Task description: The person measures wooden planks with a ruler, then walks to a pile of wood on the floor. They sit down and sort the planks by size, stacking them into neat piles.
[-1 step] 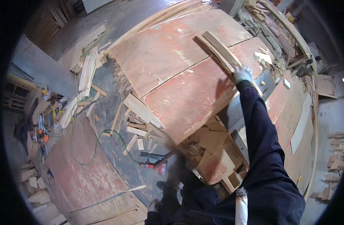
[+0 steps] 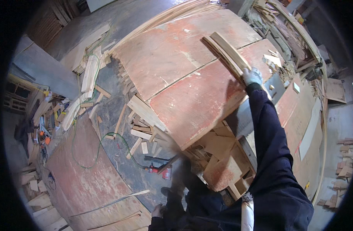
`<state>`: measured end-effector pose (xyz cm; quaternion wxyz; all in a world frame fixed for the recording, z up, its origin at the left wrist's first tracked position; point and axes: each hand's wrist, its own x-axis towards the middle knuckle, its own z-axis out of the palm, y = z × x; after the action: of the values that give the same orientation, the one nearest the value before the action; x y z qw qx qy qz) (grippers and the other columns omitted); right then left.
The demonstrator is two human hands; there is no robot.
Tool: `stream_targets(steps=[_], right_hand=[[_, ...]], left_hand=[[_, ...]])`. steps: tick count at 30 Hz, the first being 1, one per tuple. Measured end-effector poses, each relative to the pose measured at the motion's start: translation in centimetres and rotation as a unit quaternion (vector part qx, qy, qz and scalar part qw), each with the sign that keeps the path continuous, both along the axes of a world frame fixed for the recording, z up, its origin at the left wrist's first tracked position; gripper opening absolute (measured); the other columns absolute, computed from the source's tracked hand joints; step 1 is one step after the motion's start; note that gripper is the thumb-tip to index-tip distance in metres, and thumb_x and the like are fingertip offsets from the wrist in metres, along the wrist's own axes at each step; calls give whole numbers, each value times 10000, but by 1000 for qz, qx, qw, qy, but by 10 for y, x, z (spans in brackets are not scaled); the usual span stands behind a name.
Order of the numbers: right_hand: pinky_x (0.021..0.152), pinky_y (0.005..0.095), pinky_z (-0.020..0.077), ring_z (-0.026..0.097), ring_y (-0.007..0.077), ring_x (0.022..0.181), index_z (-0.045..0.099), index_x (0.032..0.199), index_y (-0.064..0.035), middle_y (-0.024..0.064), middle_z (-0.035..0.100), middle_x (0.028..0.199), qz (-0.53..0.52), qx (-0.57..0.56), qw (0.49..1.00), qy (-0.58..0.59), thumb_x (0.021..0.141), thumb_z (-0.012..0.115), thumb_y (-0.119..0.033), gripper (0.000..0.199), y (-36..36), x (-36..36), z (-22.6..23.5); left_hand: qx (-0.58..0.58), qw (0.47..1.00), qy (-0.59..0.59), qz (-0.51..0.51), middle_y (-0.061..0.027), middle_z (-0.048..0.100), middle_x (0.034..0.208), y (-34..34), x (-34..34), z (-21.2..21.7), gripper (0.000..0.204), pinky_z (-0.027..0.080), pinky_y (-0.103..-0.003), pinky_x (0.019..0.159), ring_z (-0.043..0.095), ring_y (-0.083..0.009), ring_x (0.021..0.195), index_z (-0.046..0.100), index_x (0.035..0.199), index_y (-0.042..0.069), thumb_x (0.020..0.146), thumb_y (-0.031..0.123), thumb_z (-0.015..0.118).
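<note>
Upper right, wooden strips (image 2: 231,51) looked stiff, fairly light, best taken mid-length; gloved right grip (image 2: 252,76) pinched them, left grip's (image 2: 158,211) closure couldn't be told.

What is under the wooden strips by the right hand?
The red-stained worktop shows on both sides of the wooden strips. The patch directly beneath them is covered, and the gloved right hand hides part of the strips themselves.
</note>
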<state>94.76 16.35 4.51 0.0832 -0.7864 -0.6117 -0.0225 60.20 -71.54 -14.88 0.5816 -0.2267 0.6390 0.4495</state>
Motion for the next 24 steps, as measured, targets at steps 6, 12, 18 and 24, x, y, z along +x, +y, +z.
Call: stream_targets(steps=[6, 12, 18, 24], right_hand=[[1101, 524, 407, 563, 404, 1299, 674, 1314, -81, 213, 631, 1358, -42, -63, 997, -20, 895, 502, -686, 755, 30, -14, -15], [1047, 533, 439, 557, 408, 1275, 718, 1203, -118, 235, 630, 1316, 4, -38, 999, -29, 888, 524, -687, 678, -10, -75, -14], [993, 540, 431, 573, 382, 1149, 690, 1141, -115, 204, 628, 1164, 121, -35, 992, -4, 916, 543, -661, 609, -130, -193, -11], [933, 527, 466, 588, 405, 1073, 660, 1084, -89, 214, 637, 1073, 121, -16, 992, 25, 911, 603, -573, 518, -286, -293, 0]], left_hand=[[-37, 998, 19, -43, -211, 723, 1099, 63, -30, 12, 454, 591, -422, 841, 722, -319, 942, 549, 1343, -49, 1038, 287, 577], [117, 993, -15, -12, -126, 684, 1246, 167, -58, -23, 345, 568, -370, 907, 688, -220, 1067, 629, 1258, -6, 1083, 275, 532], [279, 957, -31, -73, -70, 592, 1341, 387, -86, -5, 506, 449, -319, 989, 564, -180, 1151, 515, 1447, 49, 1077, 394, 523], [347, 915, -184, -90, -139, 406, 1619, 466, -111, 77, 814, 290, -395, 1224, 390, -247, 1471, 387, 1566, -19, 1032, 576, 540]])
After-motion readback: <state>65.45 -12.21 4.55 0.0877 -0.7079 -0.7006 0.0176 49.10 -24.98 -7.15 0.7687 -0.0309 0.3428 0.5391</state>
